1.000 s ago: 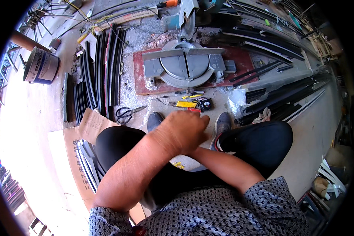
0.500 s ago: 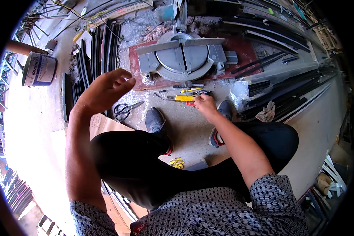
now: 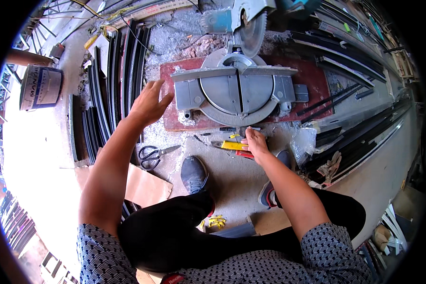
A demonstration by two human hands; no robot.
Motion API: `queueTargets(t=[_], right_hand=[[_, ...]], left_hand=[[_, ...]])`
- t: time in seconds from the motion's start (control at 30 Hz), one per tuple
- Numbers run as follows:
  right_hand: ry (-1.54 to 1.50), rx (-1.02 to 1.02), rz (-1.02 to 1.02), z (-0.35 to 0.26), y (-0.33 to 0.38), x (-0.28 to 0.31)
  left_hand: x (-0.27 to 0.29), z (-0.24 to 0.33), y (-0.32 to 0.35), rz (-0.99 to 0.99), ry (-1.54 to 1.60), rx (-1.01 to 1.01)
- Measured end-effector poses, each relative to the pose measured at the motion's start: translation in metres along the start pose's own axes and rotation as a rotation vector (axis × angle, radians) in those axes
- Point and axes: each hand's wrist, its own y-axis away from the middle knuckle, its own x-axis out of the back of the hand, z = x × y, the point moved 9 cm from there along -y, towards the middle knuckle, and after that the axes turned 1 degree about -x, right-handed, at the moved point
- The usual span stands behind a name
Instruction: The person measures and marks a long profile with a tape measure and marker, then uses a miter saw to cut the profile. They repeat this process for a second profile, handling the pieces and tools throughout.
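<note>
Your left hand (image 3: 149,102) hovers spread wide above the black strips (image 3: 120,71) left of the saw (image 3: 236,87); your right hand (image 3: 255,142) pinches the small tools (image 3: 234,145) before it; pick one next

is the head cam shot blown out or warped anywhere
Head view: the floor at left is blown out white beside the paint bucket; fisheye bends the black metal strips near the rim; the miter saw and both hands are sharp, evenly sunlit.

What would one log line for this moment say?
left hand: open, above black strips | right hand: on small tools | mitre saw: ahead
</note>
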Motion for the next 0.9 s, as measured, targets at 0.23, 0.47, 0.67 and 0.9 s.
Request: queueTargets(t=[0.23,0.47,0.67,0.9], right_hand=[[0.031,-0.080,-0.069,-0.008,0.001,0.003],[-0.101,-0.081,-0.233,-0.004,0.004,-0.003],[-0.115,-0.097,-0.233,0.009,0.001,-0.010],[-0.082,-0.044,-0.070,0.021,-0.003,-0.011]], left_hand=[[-0.043,-0.003,-0.053,0.080,0.050,-0.028],[-0.043,-0.012,-0.070,0.166,0.121,-0.055],[-0.042,-0.013,-0.075,0.189,0.145,-0.022],[-0.043,-0.010,-0.074,0.207,0.185,0.004]])
